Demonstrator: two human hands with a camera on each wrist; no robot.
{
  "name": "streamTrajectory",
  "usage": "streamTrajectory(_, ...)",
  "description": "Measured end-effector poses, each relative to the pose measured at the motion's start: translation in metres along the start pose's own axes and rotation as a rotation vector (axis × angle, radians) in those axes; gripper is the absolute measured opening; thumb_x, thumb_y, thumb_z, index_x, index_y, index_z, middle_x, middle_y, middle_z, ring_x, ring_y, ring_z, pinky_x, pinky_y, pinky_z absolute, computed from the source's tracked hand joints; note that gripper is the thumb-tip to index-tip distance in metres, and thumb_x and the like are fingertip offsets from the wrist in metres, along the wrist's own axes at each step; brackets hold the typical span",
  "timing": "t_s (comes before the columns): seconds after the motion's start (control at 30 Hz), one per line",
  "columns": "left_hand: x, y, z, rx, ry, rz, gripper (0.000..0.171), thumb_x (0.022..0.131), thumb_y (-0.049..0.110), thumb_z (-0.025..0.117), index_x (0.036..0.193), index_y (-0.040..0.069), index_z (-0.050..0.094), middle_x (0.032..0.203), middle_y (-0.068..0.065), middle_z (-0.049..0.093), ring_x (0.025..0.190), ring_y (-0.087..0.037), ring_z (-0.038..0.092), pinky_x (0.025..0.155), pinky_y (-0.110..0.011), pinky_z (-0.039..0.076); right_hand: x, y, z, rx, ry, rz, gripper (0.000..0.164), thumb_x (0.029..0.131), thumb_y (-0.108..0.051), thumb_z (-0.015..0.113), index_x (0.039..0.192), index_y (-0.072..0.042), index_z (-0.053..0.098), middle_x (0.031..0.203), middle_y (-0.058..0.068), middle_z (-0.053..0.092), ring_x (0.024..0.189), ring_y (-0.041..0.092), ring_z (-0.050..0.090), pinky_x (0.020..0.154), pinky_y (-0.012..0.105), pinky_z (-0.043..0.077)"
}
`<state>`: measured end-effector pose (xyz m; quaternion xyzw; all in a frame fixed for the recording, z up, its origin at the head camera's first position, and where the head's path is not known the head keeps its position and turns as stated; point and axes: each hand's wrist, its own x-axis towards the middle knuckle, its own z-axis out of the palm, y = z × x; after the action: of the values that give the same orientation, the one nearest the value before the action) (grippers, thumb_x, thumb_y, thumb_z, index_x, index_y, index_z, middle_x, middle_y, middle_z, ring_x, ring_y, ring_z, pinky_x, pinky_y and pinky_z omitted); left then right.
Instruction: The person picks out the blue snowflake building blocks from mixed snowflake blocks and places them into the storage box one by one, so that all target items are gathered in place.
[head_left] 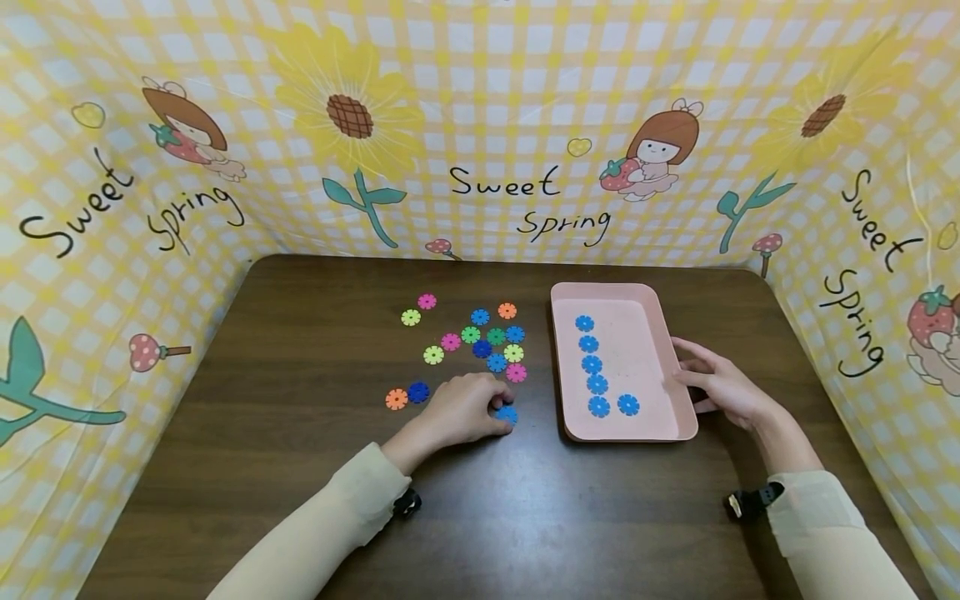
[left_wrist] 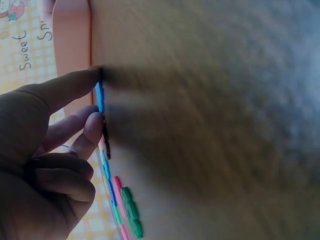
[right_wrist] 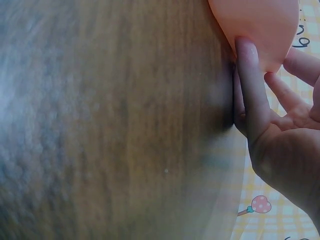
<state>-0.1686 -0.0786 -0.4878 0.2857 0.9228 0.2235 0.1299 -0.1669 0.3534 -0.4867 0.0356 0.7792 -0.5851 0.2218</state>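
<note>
An orange disc (head_left: 396,399) and a navy disc (head_left: 418,392) lay side by side at the left hand's 9 to 10 o'clock. At its 12 o'clock, 13 mixed discs (head_left: 470,334) were scattered on the table (head_left: 300,350). The left hand (head_left: 467,407) pinched a bright blue disc (head_left: 507,414) narrowly between thumb and finger, at the pink tray's 8 o'clock. Inside the pink tray (head_left: 652,325), 5 blue pieces (head_left: 592,364) ran from 11 to 7 o'clock, with 1 more piece (head_left: 628,405) at 6. The right hand (head_left: 723,387), fingers spread wide, touched the tray's wall at 3 o'clock.
</note>
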Motion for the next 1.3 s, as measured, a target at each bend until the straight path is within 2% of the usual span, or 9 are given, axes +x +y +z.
streamTrajectory(0.6,0.000,0.001,0.001,-0.012,0.023,0.004,0.028,0.085,0.035,0.087,0.106,0.022,0.074,0.097,0.010,0.067,0.087,-0.008,0.062,0.073,-0.036,0.053,-0.001,-0.001,0.001,0.000,0.002,0.002,0.076,0.106,-0.018,0.060,0.167,-0.011,0.015,0.153,0.040,0.031,0.101,0.024,0.068,0.077,0.050,0.061)
streamTrajectory(0.9,-0.001,0.000,0.002,-0.125,0.039,0.031,0.020,0.088,0.026,0.085,0.102,0.022,0.071,0.088,0.012,0.072,0.081,-0.006,0.066,0.072,-0.036,0.054,0.000,0.000,0.000,-0.005,0.001,-0.001,0.075,0.106,-0.019,0.060,0.167,-0.012,0.015,0.152,0.039,0.033,0.102,0.024,0.068,0.077,0.050,0.060)
streamTrajectory(1.1,0.003,0.001,0.002,-0.219,0.013,0.029,0.020,0.089,0.024,0.085,0.105,0.020,0.073,0.085,0.016,0.071,0.080,-0.002,0.066,0.078,-0.036,0.055,0.000,0.001,0.000,0.003,0.001,-0.008,0.076,0.106,-0.019,0.060,0.167,-0.012,0.015,0.152,0.039,0.034,0.101,0.024,0.068,0.077,0.050,0.060)
streamTrajectory(1.3,0.011,0.006,-0.003,-0.297,0.018,0.058,0.018,0.092,0.022,0.083,0.106,0.022,0.072,0.084,0.016,0.071,0.076,-0.003,0.065,0.075,-0.034,0.054,0.000,0.000,0.001,0.012,0.002,-0.007,0.076,0.106,-0.019,0.061,0.167,-0.012,0.016,0.151,0.039,0.035,0.100,0.025,0.069,0.077,0.051,0.060)
